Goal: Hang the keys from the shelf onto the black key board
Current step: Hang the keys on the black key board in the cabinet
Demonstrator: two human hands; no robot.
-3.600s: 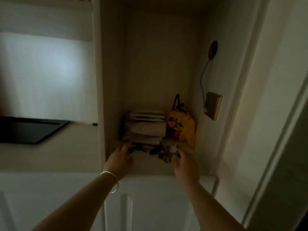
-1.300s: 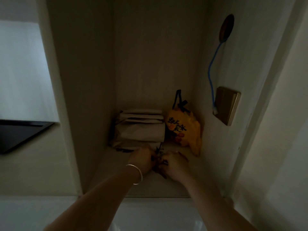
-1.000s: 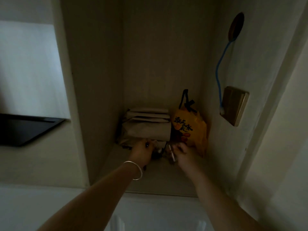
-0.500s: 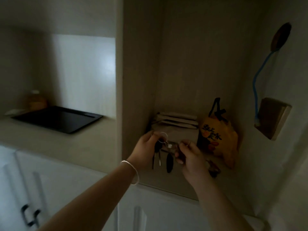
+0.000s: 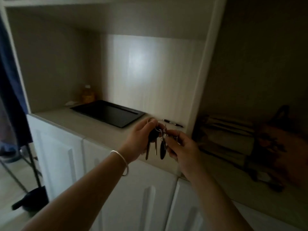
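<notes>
A bunch of keys (image 5: 155, 144) on metal rings hangs between my two hands above the front edge of the beige counter. My left hand (image 5: 140, 139), with a silver bangle on its wrist, pinches the ring at the top. My right hand (image 5: 181, 147) grips the ring's other side; a dark fob dangles beside it. The black key board (image 5: 108, 112) lies flat on the counter, behind and to the left of my hands. The narrow shelf niche (image 5: 233, 164) is at the right, dark.
White cabinet doors (image 5: 133, 197) stand below the counter. A pen (image 5: 173, 122) lies against the back wall by the board. An amber jar (image 5: 87, 95) stands in the back left corner. Folded cloths (image 5: 221, 135) and an orange bag (image 5: 281, 147) sit in the niche.
Both hands have lifted the keys out of the niche and carried them left. The view has swung left and the black board is now nearer the middle.
</notes>
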